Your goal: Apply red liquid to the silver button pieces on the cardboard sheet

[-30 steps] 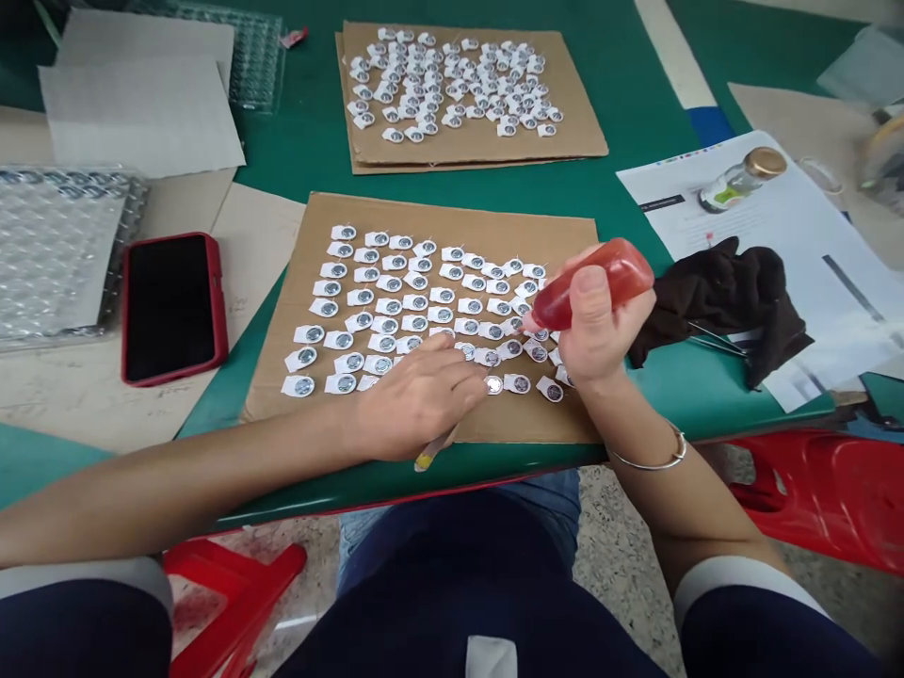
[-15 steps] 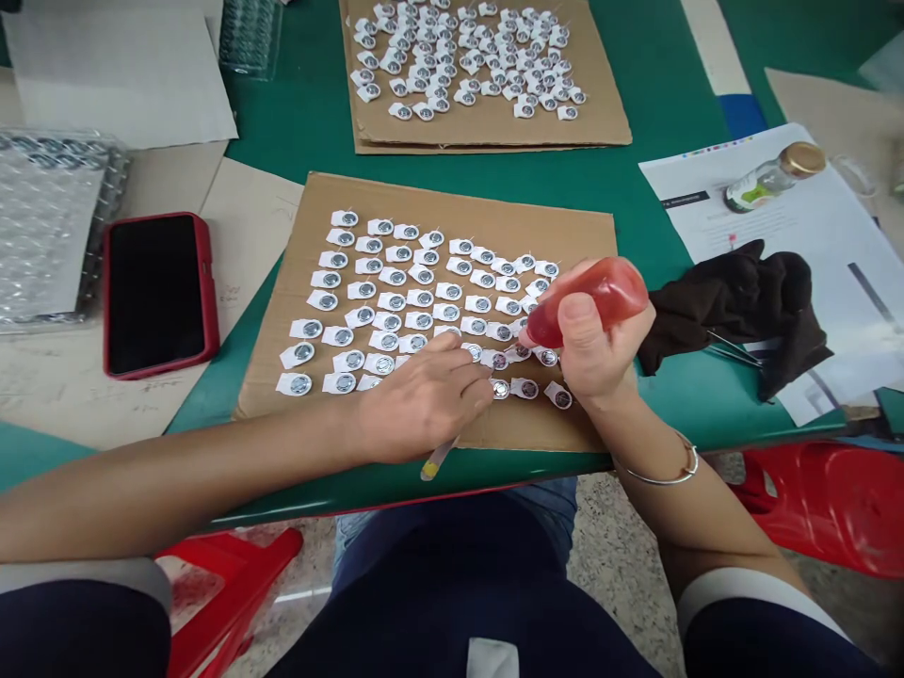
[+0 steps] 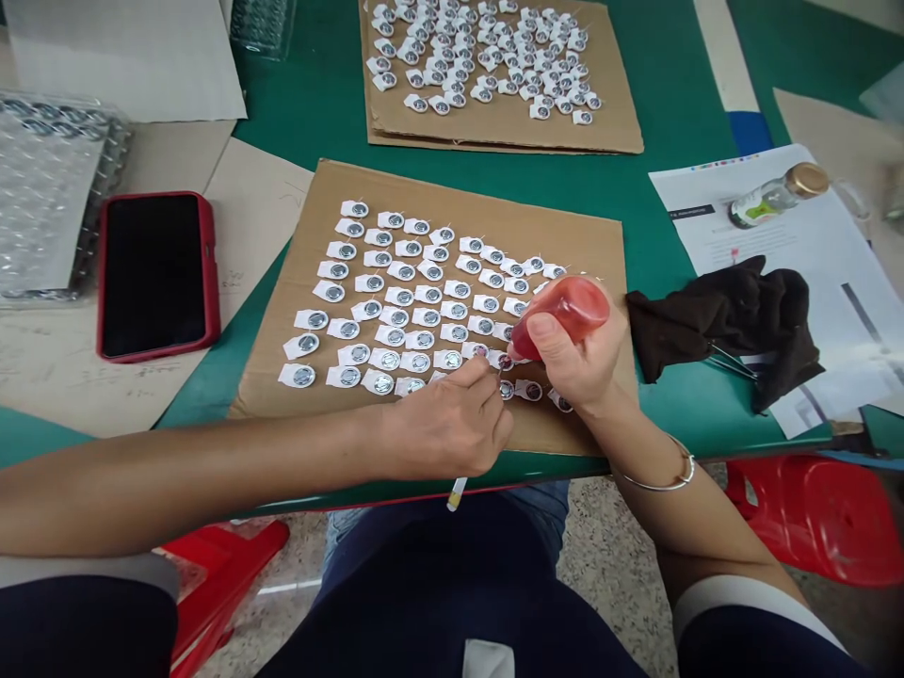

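Note:
My right hand (image 3: 583, 363) is closed round a translucent red squeeze bottle (image 3: 565, 311), tilted with its tip down at the left. That tip is close to small white tabs with round silver discs (image 3: 385, 359), laid in rough rows on a cardboard sheet (image 3: 551, 231). Just left of the tip, my left hand (image 3: 456, 419) pinches a thin stick tool (image 3: 458, 492) with a yellowish end that sticks out below the palm. Most of the stick is hidden by the fingers, so its exact kind does not show. Both hands hover over or rest on the sheet's lower right part.
Behind lies another cardboard stack (image 3: 416, 132) with many similar tabs. A red-cased phone (image 3: 156, 276) and bubble wrap (image 3: 42, 217) lie left. To the right are a dark cloth (image 3: 749, 301), metal tweezers (image 3: 733, 362), printed paper (image 3: 696, 221) and a small glass bottle (image 3: 773, 196).
The red bottle and my right hand have moved left and slightly down. My left hand has shifted a little right, its stick now steeper. The whole view has shifted slightly.

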Demonstrator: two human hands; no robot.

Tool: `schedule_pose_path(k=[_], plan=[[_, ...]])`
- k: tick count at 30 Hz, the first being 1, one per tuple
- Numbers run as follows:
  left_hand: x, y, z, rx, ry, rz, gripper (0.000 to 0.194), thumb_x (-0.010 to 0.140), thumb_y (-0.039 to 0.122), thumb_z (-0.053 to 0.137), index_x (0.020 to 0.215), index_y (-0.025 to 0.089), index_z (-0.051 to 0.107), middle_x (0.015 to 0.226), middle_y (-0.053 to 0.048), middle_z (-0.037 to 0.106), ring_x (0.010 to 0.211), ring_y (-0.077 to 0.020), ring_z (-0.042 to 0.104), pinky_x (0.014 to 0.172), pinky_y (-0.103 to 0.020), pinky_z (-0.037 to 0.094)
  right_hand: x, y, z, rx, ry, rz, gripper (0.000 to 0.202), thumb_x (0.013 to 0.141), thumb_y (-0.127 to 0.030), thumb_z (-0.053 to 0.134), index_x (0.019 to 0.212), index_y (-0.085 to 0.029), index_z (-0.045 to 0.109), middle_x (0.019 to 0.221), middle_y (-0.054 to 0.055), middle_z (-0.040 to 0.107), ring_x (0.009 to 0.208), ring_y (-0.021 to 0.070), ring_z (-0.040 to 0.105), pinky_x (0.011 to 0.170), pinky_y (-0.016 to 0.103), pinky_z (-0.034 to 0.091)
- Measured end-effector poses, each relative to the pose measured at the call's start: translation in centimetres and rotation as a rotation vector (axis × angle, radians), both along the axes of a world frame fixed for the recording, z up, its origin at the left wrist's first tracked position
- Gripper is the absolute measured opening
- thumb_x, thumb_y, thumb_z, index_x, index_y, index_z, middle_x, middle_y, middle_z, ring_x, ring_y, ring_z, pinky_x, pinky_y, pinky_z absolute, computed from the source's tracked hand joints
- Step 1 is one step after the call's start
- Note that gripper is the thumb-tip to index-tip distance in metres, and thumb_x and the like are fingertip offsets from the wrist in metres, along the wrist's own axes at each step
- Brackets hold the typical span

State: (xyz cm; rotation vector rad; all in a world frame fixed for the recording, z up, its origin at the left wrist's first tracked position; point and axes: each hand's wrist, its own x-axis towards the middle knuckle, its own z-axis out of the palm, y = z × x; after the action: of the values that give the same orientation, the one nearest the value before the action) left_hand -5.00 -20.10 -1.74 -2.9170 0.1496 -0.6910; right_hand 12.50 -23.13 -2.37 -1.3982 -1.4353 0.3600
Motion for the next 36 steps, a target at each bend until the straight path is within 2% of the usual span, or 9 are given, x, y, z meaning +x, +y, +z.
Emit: schedule_pose_path(k=[6, 13, 22, 36], plan=[[-0.02, 0.05, 0.1, -0.012, 0.008, -0.005, 0.022, 0.084, 0.006, 0.046, 0.065, 0.011, 0.055, 0.058, -0.006, 0.059, 0.059, -0.017, 0.055, 0.072, -0.038, 0.048, -0.15, 0.13, 0.25, 0.045, -0.061, -0.023, 0.021, 0.078, -0.04, 0.061, 0.079, -0.019, 0.057, 0.075, 0.001, 0.06, 0.068, 0.0128, 0.056, 0.066, 0.032, 0.048], [-0.06, 0.02, -0.07, 0.003, 0.012, 0.002, 0.022, 0.084, 0.006, 0.046, 0.066, 0.012, 0.057, 0.06, -0.006, 0.06, 0.058, -0.0177, 0.056, 0.067, -0.036, 0.048, -0.2, 0.12, 0.24, 0.017, -0.034, -0.007, 0.02, 0.079, -0.038, 0.061, 0.078, -0.019, 0.057, 0.074, 0.001, 0.061, 0.067, 0.0124, 0.057, 0.067, 0.032, 0.048], [-0.02, 0.08, 0.0, -0.034, -0.002, 0.017, 0.023, 0.085, 0.006, 0.046, 0.065, 0.012, 0.055, 0.059, -0.006, 0.058, 0.06, -0.0175, 0.055, 0.07, -0.036, 0.047, -0.25, 0.3, 0.14, 0.034, -0.069, -0.036, 0.021, 0.079, -0.04, 0.059, 0.078, -0.019, 0.056, 0.074, 0.002, 0.061, 0.068, 0.0135, 0.057, 0.068, 0.033, 0.049], [-0.21, 0.3, 0.05, -0.031, 0.04, 0.034, 0.022, 0.085, 0.007, 0.046, 0.065, 0.014, 0.052, 0.058, -0.004, 0.056, 0.061, -0.0173, 0.052, 0.069, -0.035, 0.044, 0.02, 0.41, -0.08, 0.115, -0.116, -0.065, 0.019, 0.078, -0.037, 0.062, 0.083, -0.02, 0.056, 0.076, 0.002, 0.061, 0.07, 0.0142, 0.057, 0.066, 0.033, 0.049]])
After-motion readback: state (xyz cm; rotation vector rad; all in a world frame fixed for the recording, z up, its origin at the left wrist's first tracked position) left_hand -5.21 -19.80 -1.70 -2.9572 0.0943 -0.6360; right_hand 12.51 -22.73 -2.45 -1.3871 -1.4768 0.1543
